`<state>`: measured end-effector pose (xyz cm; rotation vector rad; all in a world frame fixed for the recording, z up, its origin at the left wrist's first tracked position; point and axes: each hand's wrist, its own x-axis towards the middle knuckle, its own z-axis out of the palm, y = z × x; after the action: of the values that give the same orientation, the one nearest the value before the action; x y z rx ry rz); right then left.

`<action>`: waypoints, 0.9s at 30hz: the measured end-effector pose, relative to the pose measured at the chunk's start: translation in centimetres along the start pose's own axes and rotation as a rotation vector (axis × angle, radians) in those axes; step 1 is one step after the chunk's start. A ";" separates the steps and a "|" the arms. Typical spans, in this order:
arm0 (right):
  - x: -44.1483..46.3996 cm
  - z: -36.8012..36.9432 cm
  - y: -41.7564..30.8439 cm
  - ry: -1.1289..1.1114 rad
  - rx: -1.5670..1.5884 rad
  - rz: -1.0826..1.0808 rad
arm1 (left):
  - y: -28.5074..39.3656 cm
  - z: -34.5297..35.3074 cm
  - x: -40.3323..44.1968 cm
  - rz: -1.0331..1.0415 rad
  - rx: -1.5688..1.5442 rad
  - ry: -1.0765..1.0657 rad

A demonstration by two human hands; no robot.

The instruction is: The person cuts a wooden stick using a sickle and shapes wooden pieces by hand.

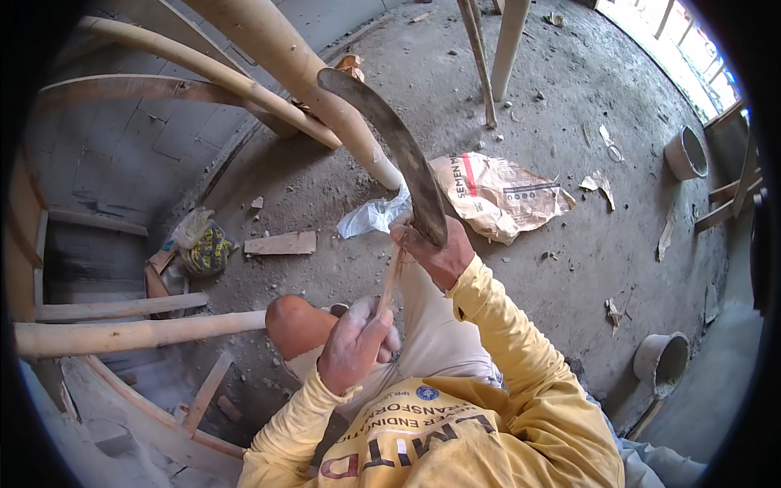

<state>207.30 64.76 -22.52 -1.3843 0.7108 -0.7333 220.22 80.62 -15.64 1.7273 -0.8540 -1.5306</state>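
Note:
My right hand [446,259] is closed around the lower end of a sickle [395,130], whose long, dark curved blade points up and to the left. My left hand [355,343] grips the lower end of a thin pale wooden strip [392,281]. The strip's upper end meets the thumb side of my right hand, close to the sickle. Both hands are in front of my bent legs, above the lap. My right fingers hide how the sickle is held underneath.
Round wooden poles [325,102] slant down to the dirt floor ahead. A torn cement bag [504,199] and white plastic [370,215] lie beyond my hands. A short board [281,243] and a filled plastic bag [210,248] are left; buckets [686,153] are right. Another pole [146,332] reaches my knee.

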 end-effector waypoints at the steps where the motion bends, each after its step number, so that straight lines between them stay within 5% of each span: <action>1: -0.1 0.3 0.7 0.057 -0.077 -0.086 | 0.2 0.3 0.6 0.001 -0.006 0.003; 6: -0.8 2.5 1.3 0.260 -0.086 -0.320 | -1.1 1.0 2.6 -0.034 -0.551 0.030; 9: -1.8 3.0 -0.6 0.261 0.175 0.146 | -1.8 0.6 2.5 -0.030 -0.664 0.037; 14: -2.8 3.9 1.0 0.148 0.296 0.081 | -1.4 0.2 3.3 0.045 -0.484 0.152; 19: -3.1 5.1 2.2 0.156 0.747 0.043 | -2.0 0.4 2.9 0.070 -0.385 0.193; 23: -3.9 4.1 2.4 0.084 1.042 0.291 | -3.7 0.2 0.6 -0.092 -0.511 -0.076; 25: -5.0 1.7 3.7 0.079 0.690 0.246 | -6.4 -0.8 -1.0 -0.233 -0.856 -0.240; 26: -5.8 -0.9 5.7 0.012 0.732 0.206 | -7.1 -2.8 -2.1 -0.107 -1.058 -0.264; 27: -6.7 -3.8 7.3 0.087 0.573 0.249 | -7.7 -5.5 -3.6 -0.083 -1.033 0.061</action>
<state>200.51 68.24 -29.97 -0.7321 0.6591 -0.7281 225.63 88.23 -19.49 1.0182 0.0965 -1.5388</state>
